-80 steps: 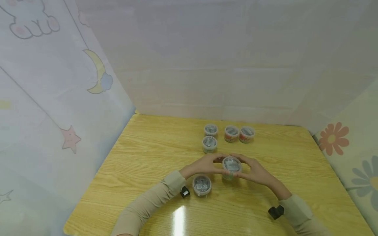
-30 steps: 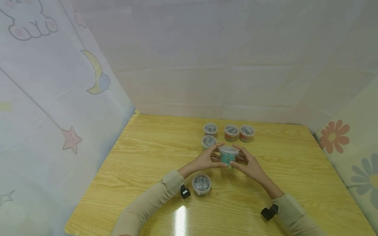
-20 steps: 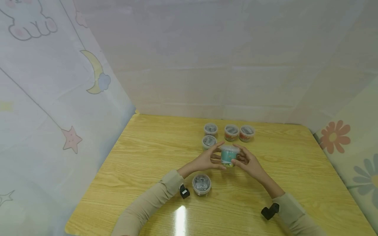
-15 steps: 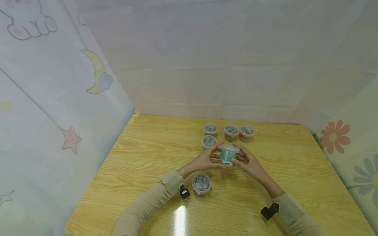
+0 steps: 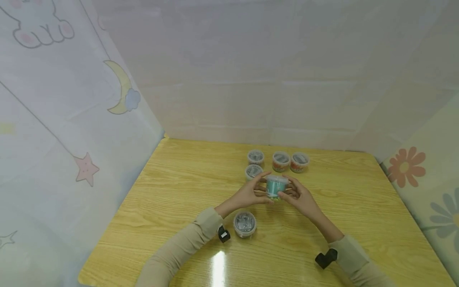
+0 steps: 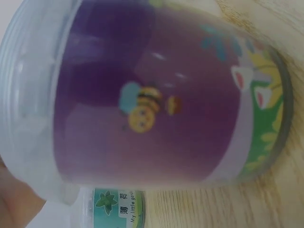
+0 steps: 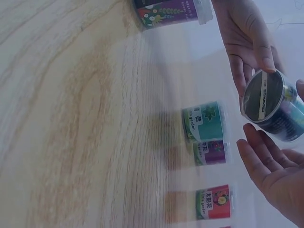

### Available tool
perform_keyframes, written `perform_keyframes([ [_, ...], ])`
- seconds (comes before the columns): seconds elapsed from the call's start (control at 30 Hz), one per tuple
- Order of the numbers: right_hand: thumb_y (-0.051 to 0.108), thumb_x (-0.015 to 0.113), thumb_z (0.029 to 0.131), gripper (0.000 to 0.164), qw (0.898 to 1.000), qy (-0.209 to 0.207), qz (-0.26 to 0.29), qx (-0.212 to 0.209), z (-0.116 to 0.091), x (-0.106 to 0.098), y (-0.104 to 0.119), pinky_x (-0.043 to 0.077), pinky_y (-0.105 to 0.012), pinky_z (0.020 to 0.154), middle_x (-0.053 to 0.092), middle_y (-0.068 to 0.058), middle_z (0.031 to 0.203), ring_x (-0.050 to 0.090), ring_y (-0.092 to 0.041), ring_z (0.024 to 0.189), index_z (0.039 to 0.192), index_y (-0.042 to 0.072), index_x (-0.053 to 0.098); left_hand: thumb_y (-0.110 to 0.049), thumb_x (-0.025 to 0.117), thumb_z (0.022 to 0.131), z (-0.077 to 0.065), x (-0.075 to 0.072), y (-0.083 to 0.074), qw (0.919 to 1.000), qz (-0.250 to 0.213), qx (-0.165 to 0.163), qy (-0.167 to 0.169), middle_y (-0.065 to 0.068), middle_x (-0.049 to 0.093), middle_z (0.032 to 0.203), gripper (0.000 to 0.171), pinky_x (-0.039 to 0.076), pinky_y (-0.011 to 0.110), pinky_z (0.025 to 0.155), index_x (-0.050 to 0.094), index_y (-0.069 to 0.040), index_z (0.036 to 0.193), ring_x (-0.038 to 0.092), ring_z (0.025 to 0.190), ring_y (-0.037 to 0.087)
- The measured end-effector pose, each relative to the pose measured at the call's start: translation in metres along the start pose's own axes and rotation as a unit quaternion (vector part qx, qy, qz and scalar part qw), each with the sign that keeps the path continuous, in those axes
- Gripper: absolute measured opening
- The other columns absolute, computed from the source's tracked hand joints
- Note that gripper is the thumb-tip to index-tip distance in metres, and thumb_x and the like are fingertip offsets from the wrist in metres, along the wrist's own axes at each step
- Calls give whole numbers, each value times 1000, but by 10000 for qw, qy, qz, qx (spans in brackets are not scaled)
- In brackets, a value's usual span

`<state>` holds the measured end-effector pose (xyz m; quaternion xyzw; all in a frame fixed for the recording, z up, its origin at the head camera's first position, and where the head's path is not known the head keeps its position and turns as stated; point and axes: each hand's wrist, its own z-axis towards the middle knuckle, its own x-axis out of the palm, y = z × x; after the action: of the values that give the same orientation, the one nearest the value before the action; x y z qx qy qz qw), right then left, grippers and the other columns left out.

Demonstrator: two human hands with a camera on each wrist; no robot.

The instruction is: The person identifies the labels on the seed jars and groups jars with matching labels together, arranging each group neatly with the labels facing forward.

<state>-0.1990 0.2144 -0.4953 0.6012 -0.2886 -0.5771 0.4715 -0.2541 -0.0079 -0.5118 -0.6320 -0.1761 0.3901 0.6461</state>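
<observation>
Both hands hold a small plastic tub [image 5: 276, 186] with a teal label and a clear lid, above the table. My left hand [image 5: 250, 194] grips its left side, my right hand [image 5: 302, 200] its right side, thumbs nearest me. The tub is tipped so its label shows in the head view; in the right wrist view its dark base [image 7: 263, 96] shows a pale strip. Just in front of the left wrist camera stands a purple-labelled tub [image 6: 152, 137] with a bee picture; from above, its lid [image 5: 245, 223] shows a grey packet beneath.
On the wooden table [image 5: 179, 179], a teal-labelled tub [image 7: 204, 123] stands behind the left hand with a purple one [image 7: 211, 153] beyond it. Two red-labelled tubs stand side by side farther right, one of them [image 5: 281, 162] nearer the middle. Papered walls [image 5: 229, 79] border the table.
Since the earliest frame, both hands have lifted the tub away from me and tipped it, so its teal side shows instead of its lid. Lately it has shifted slightly left and up. Other tubs stay put.
</observation>
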Motion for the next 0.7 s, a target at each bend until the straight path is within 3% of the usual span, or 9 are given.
perform_keyframes([
  [0.3,21,63,90,67,9999,-92,-118,-3,-4,1,12,54,-38,82,53,-19,124,58,-32,103,145,17,27,-16,76,76,-1,3,-7,9998,67,201,10,9,42,134,94,51,23,87,16,-31,148,57,109,19],
  [0.57,20,61,91,65,9992,65,400,-9,-1,-1,1,54,-30,80,52,-18,126,59,-14,100,146,19,26,-14,69,83,-2,-2,-8,9990,-346,80,265,11,38,139,89,51,27,88,11,-37,147,54,116,21],
  [0.7,17,59,93,64,9979,187,611,-116,0,-2,2,54,-41,82,48,-22,129,59,-11,100,147,16,25,-13,65,88,-1,-4,-6,9975,-610,39,365,13,37,141,83,54,29,83,13,-39,146,54,115,23],
])
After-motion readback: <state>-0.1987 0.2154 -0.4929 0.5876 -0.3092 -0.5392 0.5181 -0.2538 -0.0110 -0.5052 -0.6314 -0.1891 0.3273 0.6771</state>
